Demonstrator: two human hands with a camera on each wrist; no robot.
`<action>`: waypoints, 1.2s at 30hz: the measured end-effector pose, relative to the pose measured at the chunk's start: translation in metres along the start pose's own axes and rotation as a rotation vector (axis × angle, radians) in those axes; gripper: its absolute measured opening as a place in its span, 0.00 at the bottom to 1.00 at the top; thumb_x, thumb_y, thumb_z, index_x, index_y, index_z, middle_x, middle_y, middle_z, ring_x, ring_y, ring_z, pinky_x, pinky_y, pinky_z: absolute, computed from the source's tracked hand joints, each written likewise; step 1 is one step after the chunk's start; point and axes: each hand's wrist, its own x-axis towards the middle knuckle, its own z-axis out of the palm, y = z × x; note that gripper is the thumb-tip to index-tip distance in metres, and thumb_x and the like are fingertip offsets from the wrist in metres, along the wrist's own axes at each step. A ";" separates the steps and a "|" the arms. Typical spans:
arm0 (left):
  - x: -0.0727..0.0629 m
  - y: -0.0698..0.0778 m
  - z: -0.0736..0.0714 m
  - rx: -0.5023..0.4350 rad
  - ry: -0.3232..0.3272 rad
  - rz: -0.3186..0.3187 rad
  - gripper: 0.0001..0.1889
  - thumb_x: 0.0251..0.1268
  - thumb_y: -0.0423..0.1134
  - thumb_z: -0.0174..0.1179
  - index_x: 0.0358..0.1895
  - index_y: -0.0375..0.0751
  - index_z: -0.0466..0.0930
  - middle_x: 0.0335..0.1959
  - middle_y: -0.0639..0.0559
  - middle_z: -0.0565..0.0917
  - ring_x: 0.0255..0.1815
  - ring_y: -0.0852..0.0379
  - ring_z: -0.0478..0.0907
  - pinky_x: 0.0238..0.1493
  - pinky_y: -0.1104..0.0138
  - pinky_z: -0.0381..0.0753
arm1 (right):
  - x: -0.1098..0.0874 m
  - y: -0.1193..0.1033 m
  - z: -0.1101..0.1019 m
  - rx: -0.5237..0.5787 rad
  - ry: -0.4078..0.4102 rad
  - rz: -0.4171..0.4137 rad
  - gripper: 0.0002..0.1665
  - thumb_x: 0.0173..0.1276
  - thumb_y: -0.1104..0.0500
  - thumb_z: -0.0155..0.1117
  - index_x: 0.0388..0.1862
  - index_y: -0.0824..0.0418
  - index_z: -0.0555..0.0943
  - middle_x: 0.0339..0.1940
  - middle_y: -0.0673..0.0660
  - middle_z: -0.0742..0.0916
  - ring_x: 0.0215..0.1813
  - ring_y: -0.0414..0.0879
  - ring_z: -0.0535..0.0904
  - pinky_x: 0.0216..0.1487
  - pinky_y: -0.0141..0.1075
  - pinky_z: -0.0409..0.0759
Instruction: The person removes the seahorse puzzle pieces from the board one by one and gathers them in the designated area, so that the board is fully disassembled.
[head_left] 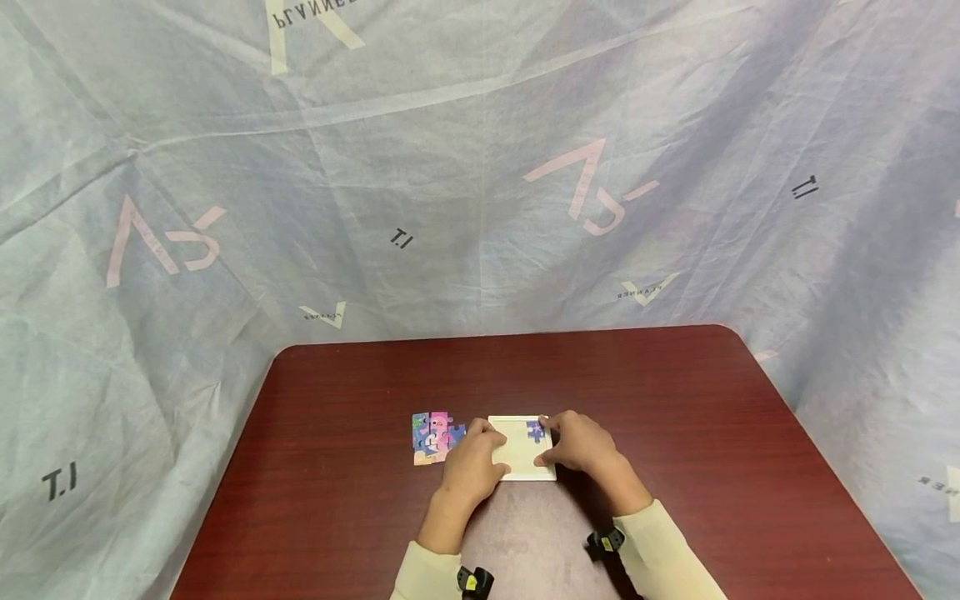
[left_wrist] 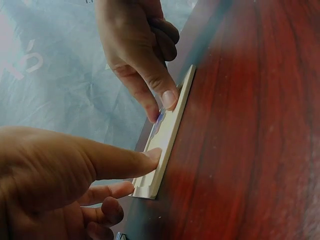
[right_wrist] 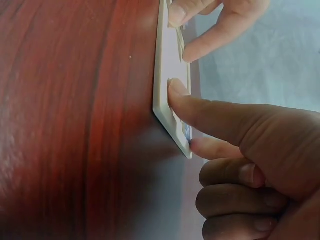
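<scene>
A small cream puzzle tray (head_left: 519, 454) lies flat on the table between both hands. My left hand (head_left: 471, 468) grips its left side, thumb on the bare board and index finger near the rim. From the right, my right hand (head_left: 585, 443) holds the opposite side, its thumb pressing the board and its index fingertip at a blue-purple puzzle piece (head_left: 535, 431) in the far right corner. The right hand's other fingers are curled in the right wrist view. Left of the tray sit several joined puzzle pieces (head_left: 435, 435) in pink and blue, partly behind the left hand.
The dark red wooden table (head_left: 337, 500) has rounded far corners. Pale printed cloth (head_left: 465, 208) hangs behind it and along both sides. A black band with a small device (head_left: 606, 542) is on each wrist.
</scene>
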 end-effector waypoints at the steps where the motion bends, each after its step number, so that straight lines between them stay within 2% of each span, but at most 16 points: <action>1: 0.000 0.000 0.000 -0.001 0.000 -0.001 0.22 0.49 0.36 0.82 0.51 0.40 0.91 0.51 0.47 0.83 0.43 0.46 0.88 0.41 0.56 0.86 | -0.001 -0.001 0.000 -0.003 0.006 0.005 0.47 0.45 0.45 0.90 0.68 0.50 0.85 0.63 0.60 0.89 0.52 0.58 0.89 0.40 0.53 0.84; 5: -0.001 0.001 -0.001 -0.009 -0.005 -0.003 0.21 0.50 0.36 0.81 0.50 0.40 0.91 0.51 0.47 0.82 0.43 0.46 0.88 0.41 0.56 0.86 | -0.003 -0.003 0.001 -0.005 0.017 0.011 0.49 0.46 0.45 0.90 0.69 0.50 0.83 0.62 0.60 0.90 0.55 0.62 0.88 0.43 0.58 0.85; 11: -0.003 0.003 -0.001 -0.002 -0.005 -0.001 0.20 0.50 0.35 0.81 0.49 0.39 0.91 0.49 0.47 0.82 0.42 0.47 0.88 0.40 0.57 0.86 | -0.006 -0.003 0.002 0.003 0.012 0.023 0.48 0.48 0.46 0.90 0.70 0.51 0.82 0.61 0.60 0.90 0.53 0.60 0.88 0.41 0.56 0.84; 18: -0.002 0.008 0.003 0.066 0.028 -0.003 0.20 0.52 0.37 0.80 0.50 0.39 0.90 0.48 0.46 0.84 0.39 0.45 0.88 0.39 0.54 0.86 | -0.007 -0.002 0.002 0.020 0.017 0.022 0.48 0.48 0.47 0.90 0.70 0.50 0.83 0.61 0.61 0.90 0.53 0.60 0.89 0.41 0.55 0.84; 23: 0.000 0.015 0.010 0.127 0.059 0.015 0.20 0.55 0.41 0.79 0.51 0.40 0.90 0.47 0.45 0.85 0.38 0.45 0.88 0.38 0.55 0.87 | -0.008 -0.002 0.003 0.029 0.018 0.027 0.47 0.48 0.47 0.90 0.70 0.50 0.83 0.61 0.62 0.90 0.52 0.61 0.89 0.39 0.55 0.84; 29: 0.006 0.025 0.018 0.155 0.032 0.039 0.24 0.62 0.44 0.76 0.59 0.38 0.88 0.54 0.46 0.84 0.42 0.48 0.89 0.44 0.57 0.88 | -0.006 0.000 0.004 0.029 0.017 0.023 0.47 0.48 0.48 0.89 0.70 0.50 0.83 0.62 0.63 0.89 0.51 0.61 0.89 0.37 0.55 0.84; 36: 0.015 0.029 0.029 0.166 0.047 0.032 0.18 0.66 0.43 0.72 0.57 0.43 0.90 0.55 0.47 0.84 0.40 0.49 0.89 0.36 0.56 0.87 | -0.006 0.000 0.005 0.035 0.018 0.032 0.47 0.49 0.48 0.89 0.70 0.49 0.83 0.64 0.64 0.89 0.51 0.60 0.88 0.37 0.54 0.83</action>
